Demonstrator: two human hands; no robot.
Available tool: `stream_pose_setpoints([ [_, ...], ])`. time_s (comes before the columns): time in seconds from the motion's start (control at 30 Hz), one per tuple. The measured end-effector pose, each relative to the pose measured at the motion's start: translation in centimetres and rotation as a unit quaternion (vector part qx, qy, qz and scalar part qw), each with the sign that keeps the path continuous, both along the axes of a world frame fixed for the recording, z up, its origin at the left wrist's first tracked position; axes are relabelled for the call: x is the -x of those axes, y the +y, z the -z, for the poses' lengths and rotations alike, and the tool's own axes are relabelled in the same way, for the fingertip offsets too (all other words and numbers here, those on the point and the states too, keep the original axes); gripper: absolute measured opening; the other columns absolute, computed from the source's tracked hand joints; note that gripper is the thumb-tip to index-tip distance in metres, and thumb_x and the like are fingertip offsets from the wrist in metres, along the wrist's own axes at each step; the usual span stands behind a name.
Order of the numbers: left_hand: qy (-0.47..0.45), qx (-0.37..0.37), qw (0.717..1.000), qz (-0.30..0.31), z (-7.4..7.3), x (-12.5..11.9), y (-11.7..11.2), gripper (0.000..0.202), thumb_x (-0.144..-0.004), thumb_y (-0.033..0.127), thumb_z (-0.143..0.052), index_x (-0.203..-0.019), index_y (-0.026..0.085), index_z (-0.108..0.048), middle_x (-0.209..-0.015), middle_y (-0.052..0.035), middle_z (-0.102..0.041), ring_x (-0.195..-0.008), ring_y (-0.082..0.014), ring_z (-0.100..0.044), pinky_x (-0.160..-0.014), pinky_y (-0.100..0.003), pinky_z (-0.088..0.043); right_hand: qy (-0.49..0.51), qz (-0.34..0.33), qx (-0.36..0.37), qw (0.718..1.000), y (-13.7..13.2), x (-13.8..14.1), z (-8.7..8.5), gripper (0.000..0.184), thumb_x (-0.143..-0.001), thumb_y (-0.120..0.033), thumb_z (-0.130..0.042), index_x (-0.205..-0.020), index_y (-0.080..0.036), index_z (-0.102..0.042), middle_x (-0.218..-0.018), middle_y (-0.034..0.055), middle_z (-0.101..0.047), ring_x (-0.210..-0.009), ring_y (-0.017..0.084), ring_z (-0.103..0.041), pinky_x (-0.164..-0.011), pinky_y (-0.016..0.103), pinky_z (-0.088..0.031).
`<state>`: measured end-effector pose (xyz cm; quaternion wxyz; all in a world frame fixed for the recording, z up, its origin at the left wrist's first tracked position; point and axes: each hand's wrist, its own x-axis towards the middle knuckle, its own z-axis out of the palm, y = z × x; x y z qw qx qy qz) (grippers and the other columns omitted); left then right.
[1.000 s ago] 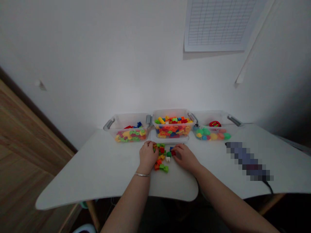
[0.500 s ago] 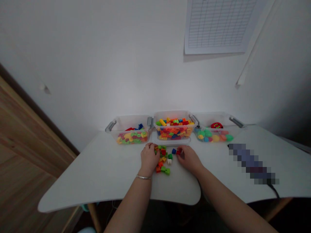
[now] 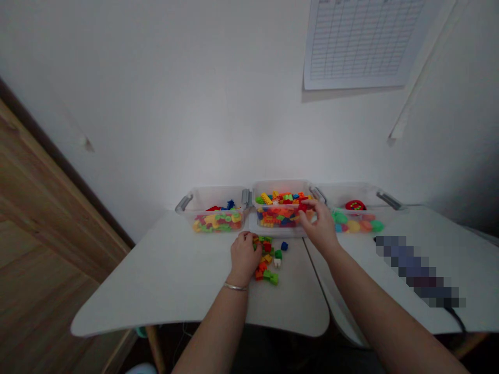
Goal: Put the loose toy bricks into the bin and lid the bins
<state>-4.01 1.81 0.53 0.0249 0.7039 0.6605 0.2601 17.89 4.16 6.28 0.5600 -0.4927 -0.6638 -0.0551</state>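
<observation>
My right hand is raised at the front right of the middle plastic bin. A small red toy brick is pinched between its thumb and fingers. My left hand rests on the table at the left edge of a pile of toy bricks, its fingers curved and the thumb apart from them. The pile mixes green, yellow, orange and red bricks. A blue brick, a green brick and a white brick lie on its right side.
The middle bin holds many bricks. A left bin holds mixed coloured pieces, and a right bin has coloured balls and a red round item. A blurred-out object with a cable lies at right. A seam divides the white tabletop.
My right hand has lifted the red brick from beside the blue one and carried it forward to the middle bin. My left hand stays by the pile. The view has shifted slightly.
</observation>
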Motion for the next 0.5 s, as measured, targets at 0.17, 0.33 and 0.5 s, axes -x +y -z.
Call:
stream_pose_setpoints([
  [0.17, -0.001, -0.005, 1.0, 0.001, 0.2, 0.0, 0.1, 0.026, -0.082, 0.025, -0.055, -0.106, 0.018, -0.063, -0.114, -0.0082, -0.06, -0.103, -0.021, -0.058, -0.092, -0.032, -0.044, 0.0, 0.002, 0.023, 1.0, 2.6, 0.4, -2.5, 0.029, -0.08, -0.03, -0.052, -0.104, -0.017, -0.059, -0.101, 0.0102, -0.065, -0.092, 0.023, -0.059, -0.087, 0.041, -0.046],
  [0.33, -0.001, 0.002, 1.0, -0.002, 0.2, 0.0, 0.1, 0.026, -0.082, 0.025, -0.055, -0.106, 0.019, -0.063, -0.115, -0.0085, -0.059, -0.102, -0.0209, -0.058, -0.092, -0.032, -0.043, -0.039, 0.035, 0.156, 0.986, 4.6, 1.3, -3.9, 0.029, -0.082, -0.031, -0.052, -0.106, -0.019, -0.061, -0.099, 0.0074, -0.068, -0.089, 0.02, -0.062, -0.084, 0.035, -0.046],
  [0.5, 0.002, -0.002, 1.0, 0.001, 0.2, 0.1, 0.1, 0.026, -0.082, 0.025, -0.055, -0.107, 0.018, -0.063, -0.115, -0.009, -0.059, -0.102, -0.0212, -0.058, -0.092, -0.033, -0.043, -0.146, 0.106, 0.261, 0.948, 4.8, 2.2, -4.4, 0.03, -0.084, -0.038, -0.052, -0.103, -0.02, -0.066, -0.094, 0.0093, -0.071, -0.09, 0.024, -0.064, -0.084, 0.036, -0.044],
])
